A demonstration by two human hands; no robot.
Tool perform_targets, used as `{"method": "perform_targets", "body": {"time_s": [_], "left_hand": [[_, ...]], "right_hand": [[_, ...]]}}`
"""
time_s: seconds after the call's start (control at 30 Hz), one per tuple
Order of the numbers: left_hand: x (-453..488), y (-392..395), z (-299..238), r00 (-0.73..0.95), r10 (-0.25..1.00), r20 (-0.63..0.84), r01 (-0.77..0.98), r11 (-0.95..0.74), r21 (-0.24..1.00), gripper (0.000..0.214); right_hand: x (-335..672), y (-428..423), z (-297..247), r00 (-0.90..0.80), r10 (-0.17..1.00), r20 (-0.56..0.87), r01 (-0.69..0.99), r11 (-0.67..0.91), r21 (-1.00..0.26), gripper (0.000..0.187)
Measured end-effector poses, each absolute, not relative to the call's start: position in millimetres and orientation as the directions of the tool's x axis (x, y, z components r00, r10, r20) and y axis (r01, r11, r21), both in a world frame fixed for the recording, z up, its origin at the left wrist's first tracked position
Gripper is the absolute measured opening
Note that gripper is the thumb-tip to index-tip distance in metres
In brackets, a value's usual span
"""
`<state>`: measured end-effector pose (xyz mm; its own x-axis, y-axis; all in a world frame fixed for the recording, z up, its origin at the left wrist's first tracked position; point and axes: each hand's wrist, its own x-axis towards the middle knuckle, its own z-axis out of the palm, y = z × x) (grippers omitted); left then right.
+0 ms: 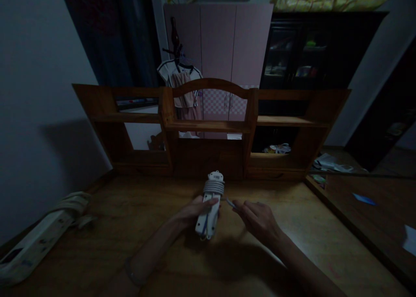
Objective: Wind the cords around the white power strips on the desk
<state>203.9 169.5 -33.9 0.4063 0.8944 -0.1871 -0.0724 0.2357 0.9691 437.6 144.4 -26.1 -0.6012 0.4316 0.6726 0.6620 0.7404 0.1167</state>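
The white power strip (210, 214) is positioned over the middle of the bench (136, 227), its far end tilted toward the right and bearing a label. The left hand (194, 209) grips the strip at mid-length: thumb across the upper face, fingers closed around the body, partly hidden behind it. Grey cable (213, 187) is wound in several adjacent turns around the far portion of the strip, just beyond the thumb. A free length of cable extends to the right hand (258, 217), whose fingers are pinched together on it, apart from the strip. A second power strip (39, 240), with its cord (69, 201) bundled at the far end, lies at the left side of the bench. A wooden shelf unit (208, 125) stands along the far edge.
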Motion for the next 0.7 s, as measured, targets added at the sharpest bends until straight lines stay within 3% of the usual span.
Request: {"method": "perform_targets", "body": {"time_s": [0.13, 0.33, 0.47, 0.7], "left_hand": [[209, 160, -36, 0.535, 0.825, -0.182, -0.067, 0.256, 0.964, 0.051], [223, 151, -28, 0.526, 0.85, 0.018, 0.099, -0.082, 0.992, 0.065], [236, 141, -19, 0.47, 0.872, 0.139, 0.321, -0.315, 0.893, 0.071], [245, 127, -16, 0.423, 0.889, 0.175, 0.475, -0.382, 0.793, 0.077]], "right_hand": [[437, 139, -23, -0.687, 0.377, 0.621, 0.601, 0.775, 0.194, 0.031], [445, 134, -7, -0.671, 0.319, 0.67, 0.578, 0.791, 0.202, 0.037], [454, 130, 11, -0.662, 0.301, 0.686, 0.575, 0.792, 0.208, 0.036], [451, 121, 22, -0.752, 0.288, 0.593, 0.518, 0.815, 0.26, 0.022]]}}
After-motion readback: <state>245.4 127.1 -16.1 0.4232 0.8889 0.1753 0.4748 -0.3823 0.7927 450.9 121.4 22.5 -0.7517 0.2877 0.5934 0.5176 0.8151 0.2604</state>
